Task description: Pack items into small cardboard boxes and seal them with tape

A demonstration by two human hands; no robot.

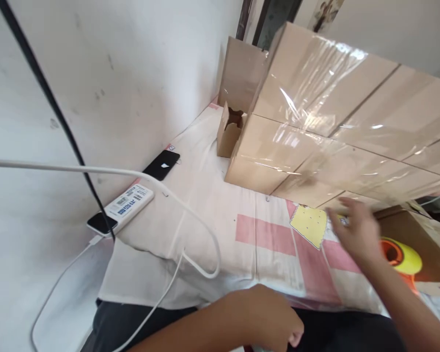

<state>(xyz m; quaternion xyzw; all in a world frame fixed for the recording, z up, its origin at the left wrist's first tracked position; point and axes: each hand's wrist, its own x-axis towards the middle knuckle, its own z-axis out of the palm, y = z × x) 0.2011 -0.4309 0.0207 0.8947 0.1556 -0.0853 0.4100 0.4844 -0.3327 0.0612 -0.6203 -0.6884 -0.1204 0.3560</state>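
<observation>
My left hand (pixel 267 313) is curled closed above my lap, at the cloth's near edge. Its fingers face down and away, so whatever is in them is hidden. Slightly blurred, my right hand (pixel 355 227) reaches over the cloth with its fingers apart and nothing seen in them. Just beyond it stands a large block of brown cardboard boxes (pixel 278 146) wrapped in shiny clear film. To its right, a roll of tape (pixel 410 256), yellow with an orange core, sits at an open carton (pixel 425 234).
A small open cardboard box (pixel 228 139) stands left of the wrapped block. Along the wall lie a black phone (pixel 157 168) and a white labelled device (pixel 132 200). A white cable (pixel 209 234) loops across the pink and white cloth (pixel 212 205); a black cord (pixel 58 115) hangs at left.
</observation>
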